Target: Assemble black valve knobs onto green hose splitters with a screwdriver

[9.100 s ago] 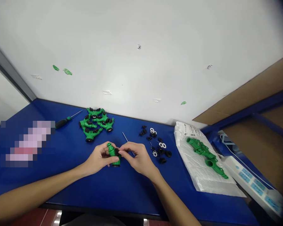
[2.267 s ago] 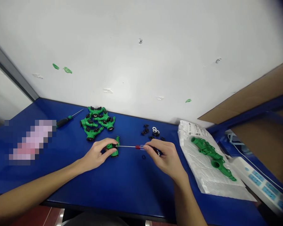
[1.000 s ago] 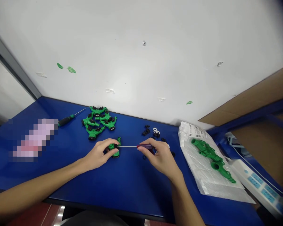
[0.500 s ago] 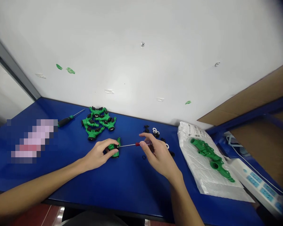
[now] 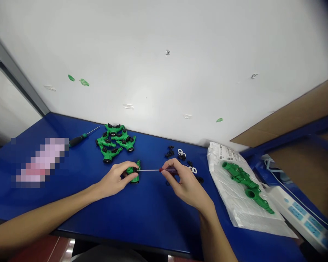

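"So, what's the left hand (image 5: 112,181) up to?"

"Closed firmly around a green hose splitter (image 5: 133,175), holding it just above the blue desk (image 5: 71,214). I can't tell whether the splitter touches the surface."

"And the right hand (image 5: 186,184)?"

"Narrow pinch between thumb and fingers on the handle of a small screwdriver (image 5: 168,170). Its thin shaft lies almost level, and the tip reaches the black piece at the end of the splitter."

"What's nearby?"

"Behind the hands, a pile of green splitters (image 5: 114,146) sits on the desk, with a black-handled screwdriver (image 5: 78,140) lying just left of it. Small black and white rings (image 5: 180,154) are scattered behind the right hand."

"Anything further right?"

"A white plastic bag (image 5: 229,182) lies flat, with a long green fitting (image 5: 244,185) on top. Beyond it, off the desk's edge, there's a white power strip (image 5: 299,213)."
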Motion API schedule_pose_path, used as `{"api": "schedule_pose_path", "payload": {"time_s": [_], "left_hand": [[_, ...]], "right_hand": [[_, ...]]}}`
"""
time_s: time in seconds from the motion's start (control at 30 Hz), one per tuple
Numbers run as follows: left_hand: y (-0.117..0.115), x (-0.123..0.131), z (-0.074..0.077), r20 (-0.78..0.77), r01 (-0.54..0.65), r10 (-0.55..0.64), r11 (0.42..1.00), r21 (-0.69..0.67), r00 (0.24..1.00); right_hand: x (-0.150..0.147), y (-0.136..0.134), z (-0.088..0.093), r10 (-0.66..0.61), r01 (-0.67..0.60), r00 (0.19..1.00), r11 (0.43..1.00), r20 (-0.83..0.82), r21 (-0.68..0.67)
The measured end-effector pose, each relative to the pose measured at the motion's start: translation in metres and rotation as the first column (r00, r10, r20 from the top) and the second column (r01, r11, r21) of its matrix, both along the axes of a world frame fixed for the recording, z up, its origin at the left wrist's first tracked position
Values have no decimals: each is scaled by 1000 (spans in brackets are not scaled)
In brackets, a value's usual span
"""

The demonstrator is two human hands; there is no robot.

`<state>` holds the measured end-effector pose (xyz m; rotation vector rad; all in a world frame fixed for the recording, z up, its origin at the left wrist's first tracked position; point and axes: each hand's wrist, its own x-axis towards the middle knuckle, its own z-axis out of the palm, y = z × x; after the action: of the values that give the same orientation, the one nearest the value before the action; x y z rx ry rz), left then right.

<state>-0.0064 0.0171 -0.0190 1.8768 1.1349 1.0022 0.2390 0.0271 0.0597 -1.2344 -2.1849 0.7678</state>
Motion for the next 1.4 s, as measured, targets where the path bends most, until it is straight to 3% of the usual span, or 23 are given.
{"api": "schedule_pose_path", "payload": {"time_s": [0.2, 0.37, 0.47, 0.57, 0.73, 0.87, 1.1, 1.27, 1.4], "left_hand": [[-1, 0, -2, 5, 7, -7, 1000, 7, 1000], [0, 0, -2, 18, 6, -5, 1000, -14, 1000], [-1, 0, -2, 12, 21, -21, 1000, -1, 1000], [-2, 0, -2, 5, 6, -6, 1000, -7, 1000], [-3, 1, -2, 0, 48, -48, 999, 15, 999], [-3, 2, -2, 6, 42, -42, 999, 17, 999], [-2, 3, 0, 4, 12, -12, 1000, -17, 1000], [-2, 2, -1, -8, -13, 13, 1000, -14, 1000], [-2, 2, -1, -8, 5, -5, 1000, -14, 1000]], "right_hand": [[-2, 2, -3, -59, 51, 992, 996, 108, 78], [1, 2, -1, 2, -2, 1000, 1000, -10, -5], [0, 3, -2, -57, 53, 996, 997, 63, 62], [-1, 1, 0, -39, 30, 992, 996, 121, 78], [0, 0, 0, 5, -5, 1000, 1000, -9, 21], [-2, 0, 1, -81, 75, 994, 993, 69, 93], [2, 0, 1, 1, -1, 1000, 1000, -7, -4], [-3, 1, 3, -54, 39, 986, 995, 155, 95], [0, 0, 3, 7, -7, 999, 1000, 43, 4]]}}
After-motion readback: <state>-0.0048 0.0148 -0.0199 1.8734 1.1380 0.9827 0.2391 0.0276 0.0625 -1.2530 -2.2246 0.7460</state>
